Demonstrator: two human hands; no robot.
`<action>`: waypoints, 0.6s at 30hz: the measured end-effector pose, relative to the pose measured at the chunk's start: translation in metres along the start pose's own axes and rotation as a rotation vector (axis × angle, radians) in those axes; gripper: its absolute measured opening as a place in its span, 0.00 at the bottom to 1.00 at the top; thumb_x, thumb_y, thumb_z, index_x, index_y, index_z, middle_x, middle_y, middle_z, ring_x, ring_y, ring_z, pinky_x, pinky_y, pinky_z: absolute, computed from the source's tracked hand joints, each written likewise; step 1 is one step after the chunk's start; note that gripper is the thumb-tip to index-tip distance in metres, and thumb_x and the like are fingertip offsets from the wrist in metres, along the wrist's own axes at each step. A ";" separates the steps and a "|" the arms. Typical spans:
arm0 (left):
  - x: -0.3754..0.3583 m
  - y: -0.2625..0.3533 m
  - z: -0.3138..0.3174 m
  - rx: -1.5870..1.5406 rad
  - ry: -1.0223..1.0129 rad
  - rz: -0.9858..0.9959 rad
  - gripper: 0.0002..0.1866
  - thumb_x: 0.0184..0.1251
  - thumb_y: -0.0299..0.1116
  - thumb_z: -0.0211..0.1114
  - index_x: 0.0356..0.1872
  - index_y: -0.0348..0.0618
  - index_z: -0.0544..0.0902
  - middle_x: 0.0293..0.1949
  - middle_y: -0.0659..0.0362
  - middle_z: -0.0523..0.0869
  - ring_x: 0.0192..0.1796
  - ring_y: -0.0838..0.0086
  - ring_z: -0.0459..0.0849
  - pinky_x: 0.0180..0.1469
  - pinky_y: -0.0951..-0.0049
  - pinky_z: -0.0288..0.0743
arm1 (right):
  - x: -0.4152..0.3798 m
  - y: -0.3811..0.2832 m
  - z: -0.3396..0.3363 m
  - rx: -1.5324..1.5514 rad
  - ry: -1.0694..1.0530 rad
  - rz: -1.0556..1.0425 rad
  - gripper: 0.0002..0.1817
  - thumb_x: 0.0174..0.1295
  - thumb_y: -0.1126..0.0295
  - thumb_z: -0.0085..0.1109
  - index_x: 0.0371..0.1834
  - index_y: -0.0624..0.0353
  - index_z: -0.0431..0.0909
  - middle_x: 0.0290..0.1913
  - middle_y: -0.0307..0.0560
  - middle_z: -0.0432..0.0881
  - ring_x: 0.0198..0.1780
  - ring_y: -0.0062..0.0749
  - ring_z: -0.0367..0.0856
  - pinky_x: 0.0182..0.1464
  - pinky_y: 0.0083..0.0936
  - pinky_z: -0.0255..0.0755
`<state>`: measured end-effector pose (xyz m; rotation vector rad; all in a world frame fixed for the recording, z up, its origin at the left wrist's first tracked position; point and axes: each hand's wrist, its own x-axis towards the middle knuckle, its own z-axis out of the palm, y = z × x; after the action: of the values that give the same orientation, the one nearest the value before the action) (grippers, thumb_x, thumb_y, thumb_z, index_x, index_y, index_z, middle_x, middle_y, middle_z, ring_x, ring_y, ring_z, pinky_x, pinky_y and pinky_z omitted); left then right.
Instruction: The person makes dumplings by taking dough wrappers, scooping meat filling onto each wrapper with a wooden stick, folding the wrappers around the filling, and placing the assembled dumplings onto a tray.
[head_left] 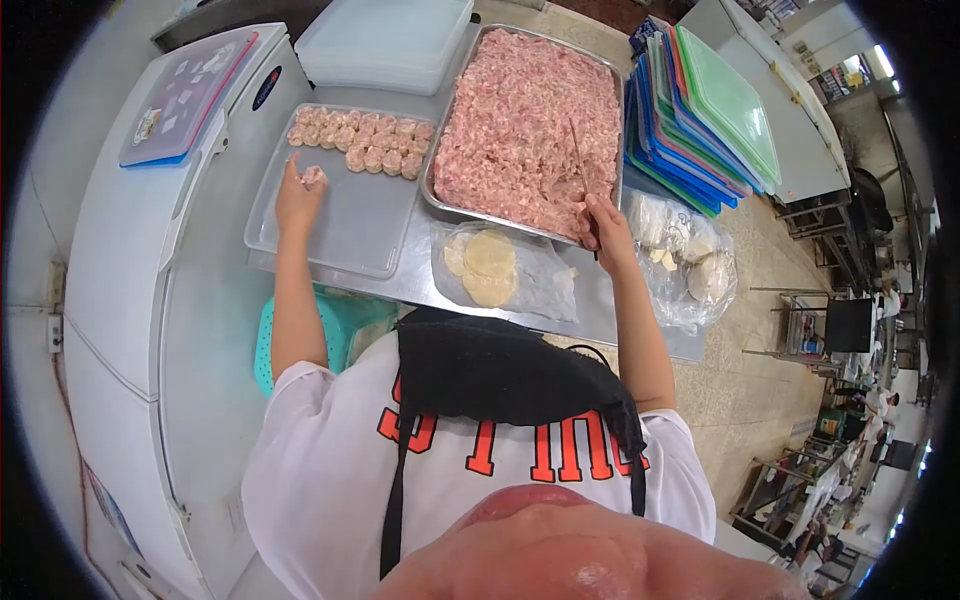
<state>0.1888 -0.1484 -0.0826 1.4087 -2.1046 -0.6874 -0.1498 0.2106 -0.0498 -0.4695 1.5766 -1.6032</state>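
Note:
My left hand (299,196) is closed around a small meat-filled dumpling (314,176), over the left part of a translucent plastic tray (360,225). Rows of similar open-topped dumplings (384,161) sit along that tray's far side. In my right hand (608,228) is a thin stick-like spatula (577,148), slanting over the near right part of the minced meat (520,120). The meat fills a large metal tray (432,190). Between my hands, round dough wrappers (490,258) lie on a plastic sheet (548,288).
Stacked coloured plastic lids (700,120) stand right of the meat, with plastic-bagged dough wrappers (690,250) nearer. Clear plastic trays (385,45) are stacked at the back. A white freezer (130,260) borders the left; a turquoise basket (265,345) sits below the table edge.

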 end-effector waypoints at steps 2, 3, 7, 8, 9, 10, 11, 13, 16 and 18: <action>0.004 0.005 0.007 0.056 -0.031 -0.041 0.38 0.57 0.38 0.69 0.69 0.48 0.63 0.56 0.46 0.81 0.55 0.56 0.82 0.55 0.60 0.75 | 0.000 0.000 0.000 -0.009 0.005 0.003 0.16 0.73 0.59 0.50 0.50 0.60 0.76 0.19 0.31 0.66 0.14 0.15 0.58 0.16 0.16 0.50; 0.008 0.003 0.013 0.056 -0.034 -0.040 0.38 0.57 0.38 0.69 0.69 0.48 0.63 0.56 0.46 0.81 0.55 0.56 0.82 0.55 0.60 0.75 | 0.000 0.000 0.000 -0.018 0.010 0.005 0.16 0.73 0.59 0.50 0.50 0.60 0.77 0.19 0.31 0.67 0.14 0.15 0.58 0.16 0.16 0.50; 0.030 -0.003 0.048 0.090 -0.017 0.118 0.39 0.59 0.36 0.67 0.71 0.47 0.60 0.59 0.43 0.78 0.58 0.50 0.78 0.58 0.57 0.73 | -0.001 -0.002 0.000 -0.031 0.000 0.008 0.15 0.73 0.59 0.50 0.50 0.59 0.77 0.19 0.31 0.67 0.14 0.14 0.58 0.16 0.16 0.49; 0.036 -0.005 0.055 0.103 -0.015 0.153 0.40 0.59 0.35 0.67 0.72 0.47 0.59 0.61 0.42 0.76 0.60 0.49 0.77 0.59 0.56 0.72 | -0.001 -0.002 0.000 -0.024 -0.013 -0.005 0.15 0.72 0.59 0.51 0.49 0.59 0.77 0.19 0.31 0.67 0.14 0.14 0.58 0.16 0.16 0.50; 0.040 -0.003 0.057 0.104 -0.018 0.155 0.40 0.59 0.35 0.67 0.72 0.47 0.59 0.61 0.42 0.76 0.60 0.49 0.77 0.59 0.56 0.72 | -0.002 -0.002 0.001 -0.015 -0.026 -0.017 0.15 0.72 0.59 0.51 0.49 0.58 0.77 0.19 0.31 0.67 0.14 0.14 0.59 0.16 0.16 0.50; 0.044 -0.002 0.059 0.113 -0.031 0.163 0.40 0.59 0.34 0.67 0.72 0.48 0.59 0.62 0.42 0.75 0.61 0.49 0.76 0.60 0.56 0.72 | -0.003 -0.003 0.002 -0.012 -0.024 -0.016 0.15 0.72 0.59 0.51 0.49 0.58 0.77 0.19 0.31 0.67 0.14 0.14 0.59 0.16 0.16 0.50; 0.047 -0.002 0.061 0.121 -0.045 0.171 0.39 0.59 0.33 0.66 0.72 0.48 0.59 0.63 0.42 0.73 0.61 0.48 0.75 0.60 0.56 0.72 | -0.004 -0.004 0.003 -0.007 -0.024 -0.019 0.14 0.72 0.60 0.52 0.49 0.58 0.77 0.19 0.31 0.67 0.14 0.14 0.59 0.16 0.16 0.49; 0.045 0.004 0.056 0.118 -0.068 0.193 0.39 0.59 0.33 0.66 0.72 0.47 0.59 0.63 0.42 0.73 0.61 0.48 0.75 0.61 0.56 0.71 | -0.005 -0.004 0.003 0.002 -0.017 -0.020 0.14 0.72 0.61 0.53 0.50 0.58 0.77 0.19 0.30 0.67 0.14 0.14 0.59 0.16 0.16 0.49; 0.041 0.012 0.047 0.065 -0.141 0.242 0.39 0.58 0.32 0.67 0.72 0.47 0.60 0.64 0.42 0.72 0.62 0.49 0.75 0.62 0.57 0.70 | -0.008 -0.007 0.005 -0.080 0.034 -0.018 0.13 0.71 0.62 0.54 0.51 0.59 0.77 0.20 0.30 0.67 0.16 0.14 0.61 0.17 0.15 0.51; 0.036 0.018 0.043 0.015 -0.199 0.277 0.39 0.58 0.32 0.67 0.72 0.47 0.60 0.65 0.42 0.72 0.63 0.49 0.74 0.63 0.57 0.69 | -0.011 -0.017 0.004 -0.087 -0.010 0.018 0.14 0.71 0.62 0.54 0.50 0.60 0.77 0.22 0.30 0.68 0.18 0.12 0.63 0.19 0.13 0.54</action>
<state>0.1367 -0.1704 -0.0975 1.0626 -2.4037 -0.7239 -0.1449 0.2139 -0.0301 -0.5076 1.6429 -1.5211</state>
